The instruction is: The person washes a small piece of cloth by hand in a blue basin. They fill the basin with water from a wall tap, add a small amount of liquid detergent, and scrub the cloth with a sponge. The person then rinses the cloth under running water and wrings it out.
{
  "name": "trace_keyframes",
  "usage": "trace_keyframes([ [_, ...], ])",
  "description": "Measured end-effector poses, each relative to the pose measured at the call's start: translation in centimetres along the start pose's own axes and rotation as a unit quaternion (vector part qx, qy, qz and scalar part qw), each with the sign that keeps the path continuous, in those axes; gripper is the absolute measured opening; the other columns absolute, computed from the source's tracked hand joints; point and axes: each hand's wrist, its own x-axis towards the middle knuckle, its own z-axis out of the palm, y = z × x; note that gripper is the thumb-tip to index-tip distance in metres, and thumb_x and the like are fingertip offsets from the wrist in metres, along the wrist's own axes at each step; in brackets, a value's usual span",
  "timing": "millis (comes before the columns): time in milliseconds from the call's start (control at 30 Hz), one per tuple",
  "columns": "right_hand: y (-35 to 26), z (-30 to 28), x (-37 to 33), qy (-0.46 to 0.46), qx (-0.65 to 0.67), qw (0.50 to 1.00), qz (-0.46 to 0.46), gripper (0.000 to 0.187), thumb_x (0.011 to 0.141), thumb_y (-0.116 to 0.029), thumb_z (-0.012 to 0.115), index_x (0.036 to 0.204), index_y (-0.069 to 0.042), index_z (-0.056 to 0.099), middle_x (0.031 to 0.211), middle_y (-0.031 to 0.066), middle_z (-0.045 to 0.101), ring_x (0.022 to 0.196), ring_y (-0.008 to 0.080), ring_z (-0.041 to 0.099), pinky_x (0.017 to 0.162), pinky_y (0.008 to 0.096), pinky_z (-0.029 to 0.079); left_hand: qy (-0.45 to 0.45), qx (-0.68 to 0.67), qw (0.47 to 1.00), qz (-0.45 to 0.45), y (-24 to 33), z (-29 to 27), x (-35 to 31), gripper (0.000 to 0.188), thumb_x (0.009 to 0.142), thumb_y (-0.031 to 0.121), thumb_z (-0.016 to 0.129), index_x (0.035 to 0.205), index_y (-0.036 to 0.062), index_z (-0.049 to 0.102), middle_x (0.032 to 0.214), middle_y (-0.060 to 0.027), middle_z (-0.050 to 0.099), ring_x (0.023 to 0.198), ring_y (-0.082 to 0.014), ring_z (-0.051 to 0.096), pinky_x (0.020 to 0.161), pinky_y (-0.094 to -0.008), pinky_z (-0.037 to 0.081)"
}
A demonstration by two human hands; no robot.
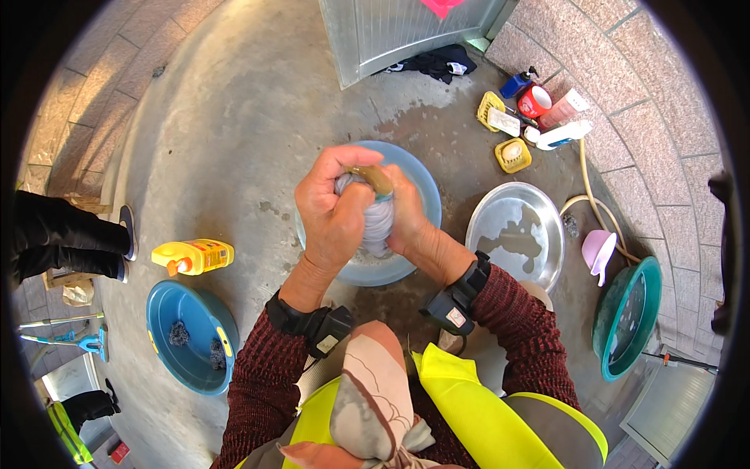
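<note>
Over a light blue basin point(426, 184), my two hands are closed around a bunched grey cloth point(379, 223). A yellowish-brown bar point(373, 178), which looks like soap, lies against the top of the cloth between my hands. My left hand point(334, 205) curls its fingers over the bar and the cloth's left side. My right hand point(406, 209) presses on the right side of the cloth and bar, its fingertips partly hidden. The cloth's lower end hangs into the basin, and my forearms hide part of the basin's near rim.
A yellow bottle point(195, 256) and a blue tub point(156, 313) holding dark scrubbers stand left. On the right are a metal basin point(551, 223), toiletries, soap dishes point(512, 166), a hose point(586, 176), a pink scoop point(598, 248) and a green tub point(655, 289). People stand at far left.
</note>
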Motion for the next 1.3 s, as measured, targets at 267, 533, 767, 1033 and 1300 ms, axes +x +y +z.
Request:
trace_keyframes([
  [267, 0.0, -0.4, -0.1, 0.000, 0.009, 1.000, 0.021, 0.032, 0.089, -0.028, 0.038, 0.101, -0.006, 0.057, 0.095, 0.0059, 0.058, 0.087, 0.0171, 0.058, 0.078, 0.0318, 0.048, -0.037, 0.012, 0.999, -0.003, -0.7, -0.2, -0.1, 0.029, 0.069, -0.009, 0.041, 0.091, -0.0026, 0.058, 0.075, -0.0068, 0.061, 0.070, -0.0103, 0.056, 0.068, -0.0234, 0.046],
  [533, -0.9, -0.1, 0.6, -0.065, -0.028, 0.997, -0.043, 0.047, 0.095, -0.041, 0.039, 0.128, -0.008, 0.043, 0.124, 0.0063, 0.051, 0.114, 0.0194, 0.050, 0.096, 0.0343, 0.039, 0.191, -0.148, 0.968, -0.066, -2.6, -2.1, 2.6, 0.028, 0.069, -0.008, 0.043, 0.093, -0.0034, 0.056, 0.076, -0.0124, 0.061, 0.071, -0.0196, 0.060, 0.068, -0.0301, 0.049],
  [767, 2.3, -0.1, 0.3, -0.041, -0.052, 0.990, -0.128, 0.058, 0.095, -0.049, 0.034, 0.137, -0.009, 0.033, 0.136, 0.0075, 0.041, 0.123, 0.0222, 0.041, 0.101, 0.0394, 0.034, 0.350, -0.258, 0.888, -0.153, -3.2, -3.4, 3.3, 0.030, 0.069, -0.006, 0.043, 0.098, -0.0035, 0.053, 0.083, -0.0182, 0.060, 0.075, -0.0298, 0.062, 0.073, -0.0405, 0.052],
  [1033, 1.0, 0.8, 0.5, -0.023, 0.155, 0.987, -0.029, 0.051, 0.094, -0.049, 0.039, 0.115, -0.004, 0.053, 0.113, 0.0093, 0.059, 0.106, 0.0225, 0.056, 0.094, 0.0368, 0.043, 0.239, -0.235, 0.936, -0.111, -3.4, -1.8, 1.9, 0.030, 0.070, -0.007, 0.042, 0.098, -0.0035, 0.053, 0.083, -0.0166, 0.061, 0.078, -0.0270, 0.062, 0.076, -0.0365, 0.051],
  [1300, -2.1, 0.6, -0.4, -0.040, 0.112, 0.991, 0.053, 0.040, 0.088, -0.044, 0.054, 0.098, -0.006, 0.057, 0.093, 0.0069, 0.063, 0.085, 0.0199, 0.064, 0.080, 0.0343, 0.051, 0.046, -0.055, 0.997, 0.038, -0.5, -0.6, -0.2, 0.033, 0.069, -0.003, 0.040, 0.101, -0.0043, 0.050, 0.089, -0.0217, 0.061, 0.085, -0.0280, 0.061, 0.087, -0.0403, 0.047],
])
